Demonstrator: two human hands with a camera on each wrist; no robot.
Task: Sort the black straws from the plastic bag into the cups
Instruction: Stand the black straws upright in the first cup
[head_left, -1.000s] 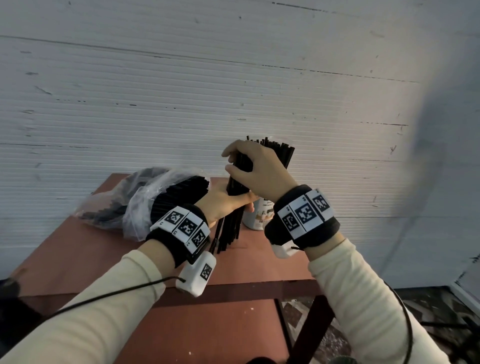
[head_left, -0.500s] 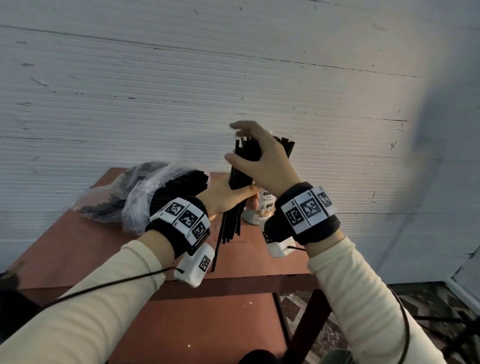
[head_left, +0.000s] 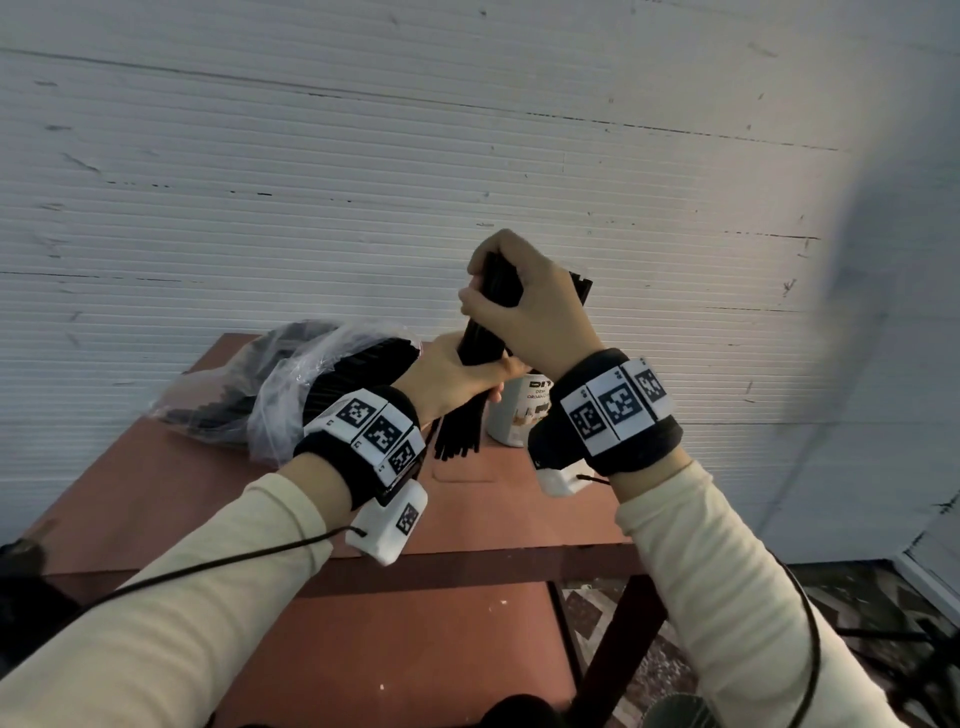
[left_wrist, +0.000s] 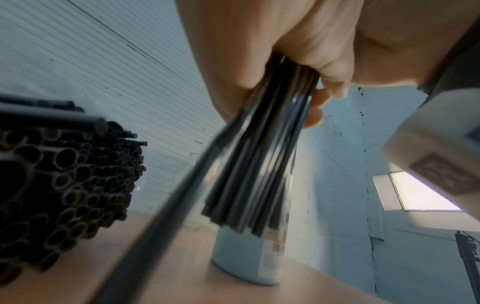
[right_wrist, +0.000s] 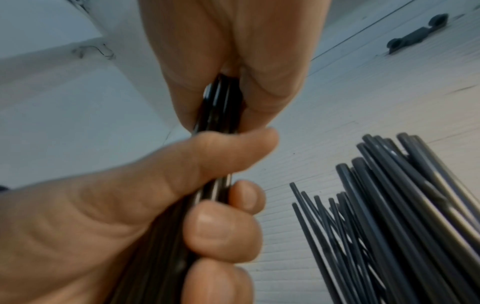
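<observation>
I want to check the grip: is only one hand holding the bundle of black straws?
No, the left hand grips the bundle of black straws low and the right hand grips it higher.

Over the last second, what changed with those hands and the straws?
The right hand opened and slid up the bundle of black straws, then closed round its top again. The left hand kept its grip lower down; the plastic bag and the cup stayed put.
</observation>
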